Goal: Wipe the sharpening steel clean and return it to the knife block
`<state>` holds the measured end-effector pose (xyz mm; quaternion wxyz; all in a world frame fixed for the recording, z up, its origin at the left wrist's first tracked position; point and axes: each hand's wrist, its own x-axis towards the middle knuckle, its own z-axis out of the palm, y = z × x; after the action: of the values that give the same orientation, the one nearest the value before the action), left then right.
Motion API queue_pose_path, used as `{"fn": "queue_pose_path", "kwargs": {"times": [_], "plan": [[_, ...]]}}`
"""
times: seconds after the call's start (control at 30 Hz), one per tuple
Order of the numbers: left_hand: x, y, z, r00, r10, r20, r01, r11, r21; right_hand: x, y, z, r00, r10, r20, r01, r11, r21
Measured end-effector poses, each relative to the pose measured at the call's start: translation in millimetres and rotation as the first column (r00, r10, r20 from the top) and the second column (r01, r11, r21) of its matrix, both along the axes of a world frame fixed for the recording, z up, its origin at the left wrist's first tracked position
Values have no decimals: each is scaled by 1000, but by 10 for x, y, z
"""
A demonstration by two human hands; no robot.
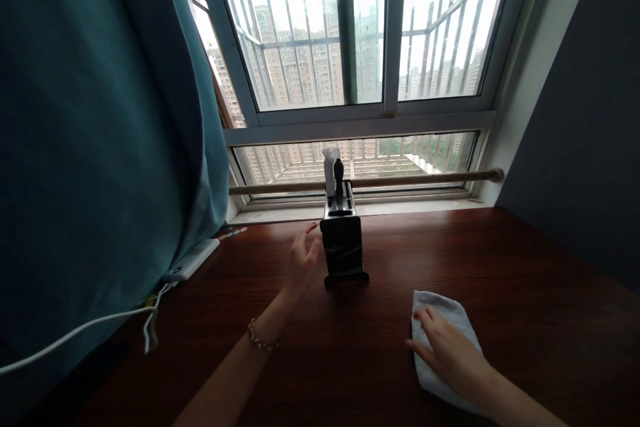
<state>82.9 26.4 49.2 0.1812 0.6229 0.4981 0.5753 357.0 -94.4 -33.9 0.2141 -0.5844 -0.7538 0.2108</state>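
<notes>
1. Head view, writing: the holder (342,247) has a black front with faint pale streaks that do not read as words. The white box (195,260) by the curtain (115,120) bears a small dark mark at its near end, too small to make out.
2. Head view, left hand: the forearm reaches up and forward from the bottom edge, a bracelet (261,337) at the wrist. The left hand (304,255) is at the holder's left side, fingers pointing forward and slightly bent, thumb side toward it. Its grip is open; whether the fingertips touch the holder, I cannot tell.
3. Head view, right hand: the forearm comes in from the lower right. The right hand (450,352) lies palm down over the cloth (453,307), fingers together, thumb spread out to the left past the cloth's edge. Its grip is open.
4. Head view, places: the holder stands upright on the desk (395,247), near the window (320,123), with a white item (329,170) and a black handle (339,177) rising from it. The cloth lies on the desk, nearer and to the right.
</notes>
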Motion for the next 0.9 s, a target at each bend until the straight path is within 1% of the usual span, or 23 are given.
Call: {"fn": "queue_pose_path", "kwargs": {"times": [0.03, 0.07, 0.13, 0.17, 0.2, 0.27, 0.33, 0.4, 0.43, 0.5, 0.57, 0.63, 0.77, 0.83, 0.9], "plan": [[-58, 63, 130, 999, -2, -53, 3, 1000, 27, 86, -121, -108, 999, -15, 39, 17, 998, -54], [-92, 138, 267, 996, 13, -92, -8, 999, 51, 149, -207, -207, 997, -13, 74, 18, 997, -78], [-77, 321, 546, 980, 67, -187, -49, 994, 98, 208, -275, -349, 994, -15, 105, 20, 999, -46], [-32, 423, 679, 958, 90, -272, -59, 991, 121, 211, -262, -385, 991, -30, 128, 34, 999, -35], [34, 526, 801, 923, 133, -362, -84, 985, 148, 204, -223, -397, 988, -45, 146, 50, 998, -27], [200, 716, 1002, 821, 219, -528, -151, 974, 170, 182, -93, -373, 985, -74, 157, 80, 996, -29], [367, 860, 1138, 702, 309, -642, -262, 950, 171, 180, 71, -333, 995, -69, 69, 72, 996, -46], [496, 947, 1214, 598, 361, -715, -352, 920, 171, 212, 228, -325, 991, -47, -124, 40, 997, -61], [543, 972, 1233, 559, 377, -738, -384, 907, 172, 239, 293, -338, 971, -56, -232, 42, 997, -63], [606, 996, 1252, 508, 397, -765, -423, 888, 180, 300, 386, -390, 904, -118, -410, 104, 993, -57], [644, 1005, 1259, 480, 411, -775, -448, 874, 186, 349, 423, -446, 841, -193, -505, 189, 980, -59], [671, 1015, 1272, 471, 416, -778, -465, 867, 182, 368, 415, -477, 816, -221, -534, 222, 973, -63], [692, 1076, 1336, 486, 406, -774, -469, 869, 161, 324, 360, -452, 839, -190, -509, 202, 979, -33], [684, 1130, 1396, 498, 412, -763, -466, 869, 165, 297, 345, -426, 851, -174, -495, 192, 981, -15], [668, 1190, 1486, 511, 437, -740, -474, 861, 182, 283, 341, -410, 852, -174, -494, 197, 980, -5]]}}
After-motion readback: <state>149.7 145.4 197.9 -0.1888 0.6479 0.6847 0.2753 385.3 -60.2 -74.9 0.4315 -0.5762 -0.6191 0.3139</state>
